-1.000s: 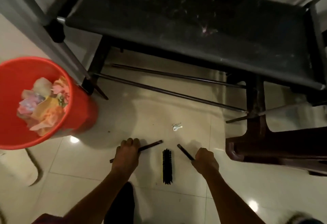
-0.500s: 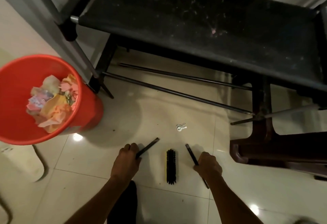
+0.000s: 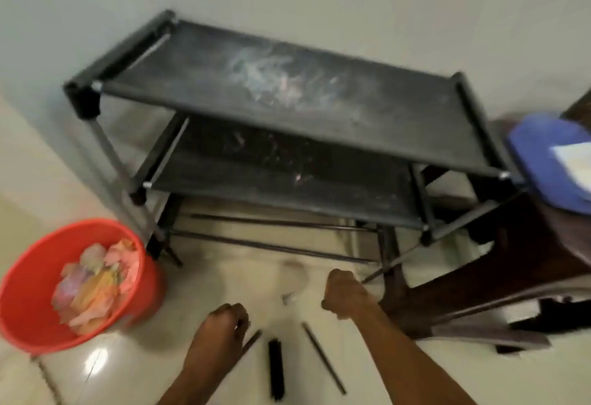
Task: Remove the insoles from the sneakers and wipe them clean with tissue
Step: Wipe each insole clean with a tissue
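Observation:
No sneakers or insoles are in view. My left hand (image 3: 224, 324) hovers low over the floor with its fingers curled. A thin black rod (image 3: 251, 344) runs out from under its right edge, and blur hides whether the fingers grip it. My right hand (image 3: 343, 292) is a closed fist above the floor with nothing in it. A second black rod (image 3: 323, 358) lies on the tiles below that hand. A black brush (image 3: 275, 369) lies between the two rods. A white sheet, possibly tissue (image 3: 574, 161), rests on a blue object (image 3: 540, 155) at the right edge.
A black two-shelf rack (image 3: 287, 107) stands against the wall, its shelves dusty and bare. A red bucket (image 3: 28, 264) holding crumpled coloured paper sits at the left. A dark brown stool (image 3: 511, 264) stands at the right. Small keys (image 3: 289, 297) lie on the tiles.
The view has tilted up, bringing the whole rack into sight. My right hand let go of its rod and rose toward the rack. My left hand shifted off the left rod's middle.

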